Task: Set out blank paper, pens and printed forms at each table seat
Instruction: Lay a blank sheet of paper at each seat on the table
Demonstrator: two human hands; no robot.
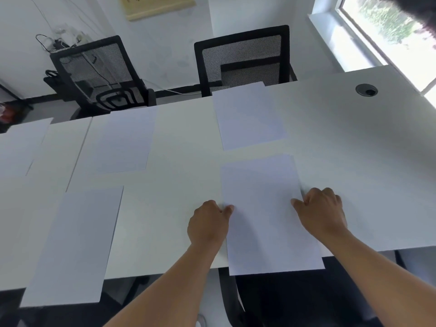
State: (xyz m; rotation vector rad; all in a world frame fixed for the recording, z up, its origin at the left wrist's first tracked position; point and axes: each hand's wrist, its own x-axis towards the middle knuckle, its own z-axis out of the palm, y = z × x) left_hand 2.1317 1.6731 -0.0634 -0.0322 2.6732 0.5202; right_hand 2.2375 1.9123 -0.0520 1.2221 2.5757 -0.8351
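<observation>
A blank white sheet (pixel 264 208) lies on the white table (pixel 184 142) right in front of me, its near end hanging over the table's front edge. My left hand (pixel 208 221) pinches its left edge with the thumb on top. My right hand (pixel 320 211) pinches its right edge the same way. More blank sheets lie at other seats: one at the near left (pixel 75 246), one at the far middle (pixel 120 140), one at the far right (pixel 250 116) and one at the far left (pixel 21 147). No pens or printed forms are in view.
Two black mesh chairs (pixel 243 57) (pixel 99 74) stand behind the far edge. A round cable grommet (pixel 366 90) sits in the table's far right corner, below a window (pixel 389 27). A dark chair (pixel 295 300) is under the near edge. A seam (pixel 77 154) divides the tabletop at left.
</observation>
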